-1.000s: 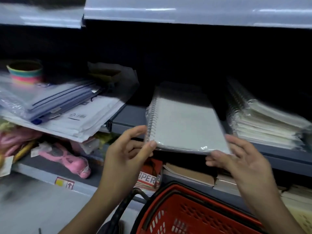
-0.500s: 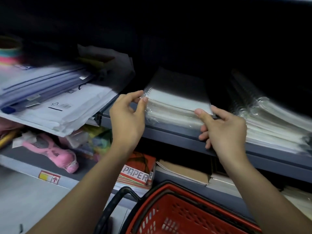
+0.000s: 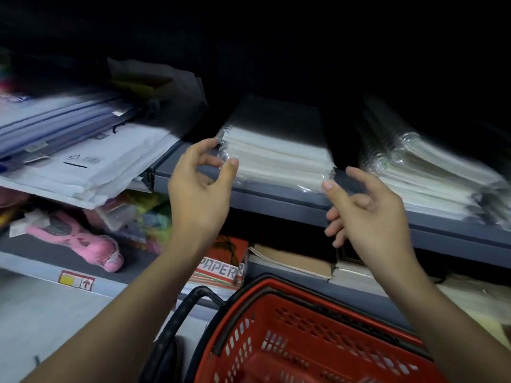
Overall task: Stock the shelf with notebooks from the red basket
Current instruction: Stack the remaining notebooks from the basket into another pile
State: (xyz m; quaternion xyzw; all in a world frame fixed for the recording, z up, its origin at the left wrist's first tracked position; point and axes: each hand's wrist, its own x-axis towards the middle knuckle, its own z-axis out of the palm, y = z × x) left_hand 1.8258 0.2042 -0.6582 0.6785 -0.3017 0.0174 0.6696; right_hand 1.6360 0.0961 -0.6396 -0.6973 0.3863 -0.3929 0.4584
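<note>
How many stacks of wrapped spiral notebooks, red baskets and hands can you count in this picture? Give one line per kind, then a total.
Stacks of wrapped spiral notebooks: 2
Red baskets: 1
Hands: 2, left and right
Total: 5

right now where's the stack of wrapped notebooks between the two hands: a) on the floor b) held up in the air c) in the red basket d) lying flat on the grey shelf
d: the notebook stack lies flat on the grey shelf, with the left hand and right hand open beside its front corners, gripping nothing, and the red basket below.
</note>
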